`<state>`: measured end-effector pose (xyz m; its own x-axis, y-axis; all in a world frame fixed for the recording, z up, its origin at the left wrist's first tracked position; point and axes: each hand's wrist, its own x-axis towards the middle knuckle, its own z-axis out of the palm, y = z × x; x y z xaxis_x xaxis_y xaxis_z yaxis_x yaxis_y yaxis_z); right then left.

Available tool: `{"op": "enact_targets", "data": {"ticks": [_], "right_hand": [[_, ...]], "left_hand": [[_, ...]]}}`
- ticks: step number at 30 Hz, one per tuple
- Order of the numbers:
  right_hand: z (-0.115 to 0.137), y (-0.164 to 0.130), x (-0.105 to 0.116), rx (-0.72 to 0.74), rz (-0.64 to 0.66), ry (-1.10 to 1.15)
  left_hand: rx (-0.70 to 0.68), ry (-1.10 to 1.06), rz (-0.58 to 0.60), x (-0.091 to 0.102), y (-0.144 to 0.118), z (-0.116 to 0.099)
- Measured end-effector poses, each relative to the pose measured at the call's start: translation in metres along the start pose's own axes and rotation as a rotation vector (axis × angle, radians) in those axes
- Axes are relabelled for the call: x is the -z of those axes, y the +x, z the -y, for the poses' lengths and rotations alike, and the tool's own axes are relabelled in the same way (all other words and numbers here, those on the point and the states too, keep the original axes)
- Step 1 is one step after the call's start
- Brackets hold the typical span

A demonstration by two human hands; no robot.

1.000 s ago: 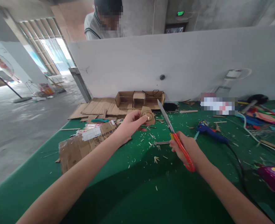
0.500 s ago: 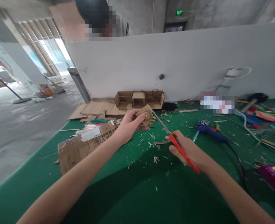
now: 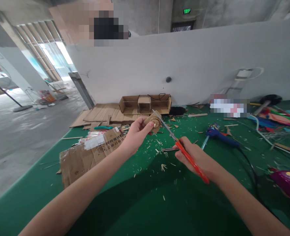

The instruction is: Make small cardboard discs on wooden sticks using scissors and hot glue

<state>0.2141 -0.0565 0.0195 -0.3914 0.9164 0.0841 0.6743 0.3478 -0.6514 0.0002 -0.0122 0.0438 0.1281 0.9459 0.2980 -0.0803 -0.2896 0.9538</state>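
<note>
My left hand (image 3: 136,133) pinches a small round cardboard piece (image 3: 154,122) above the green table (image 3: 145,203). My right hand (image 3: 196,157) grips red-handled scissors (image 3: 181,147). Their metal blades point up and left, and the tip lies against the right edge of the cardboard piece. Both forearms reach in from the bottom of the view.
A flattened cardboard box (image 3: 88,154) lies left of my left arm. An open cardboard frame (image 3: 145,104) and flat sheets sit at the back by the white partition (image 3: 184,59). A blue glue gun (image 3: 221,136) with its cord lies right; a purple object (image 3: 288,183) far right. A person stands behind the partition.
The scissors swung from pointing up, apart from the cardboard piece, to tilting left with the blades at its edge. My left hand shifted the piece slightly.
</note>
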Motion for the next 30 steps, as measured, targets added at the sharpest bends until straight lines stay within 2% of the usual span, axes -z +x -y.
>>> {"op": "enact_targets", "data": {"ticks": [5, 13, 24, 30], "right_hand": [[0.005, 0.001, 0.001, -0.032, 0.015, 0.006], [0.000, 0.005, -0.007, -0.005, -0.058, -0.191], [-0.008, 0.009, -0.013, 0.022, -0.174, -0.356], [-0.011, 0.008, -0.009, 0.000, -0.201, -0.445]], "left_hand": [[0.006, -0.126, 0.001, -0.006, -0.003, 0.003], [0.030, -0.210, 0.000, -0.008, -0.005, 0.004], [0.039, -0.127, 0.046, -0.003, -0.001, -0.001], [0.118, -0.123, 0.104, 0.002, 0.000, -0.006]]}}
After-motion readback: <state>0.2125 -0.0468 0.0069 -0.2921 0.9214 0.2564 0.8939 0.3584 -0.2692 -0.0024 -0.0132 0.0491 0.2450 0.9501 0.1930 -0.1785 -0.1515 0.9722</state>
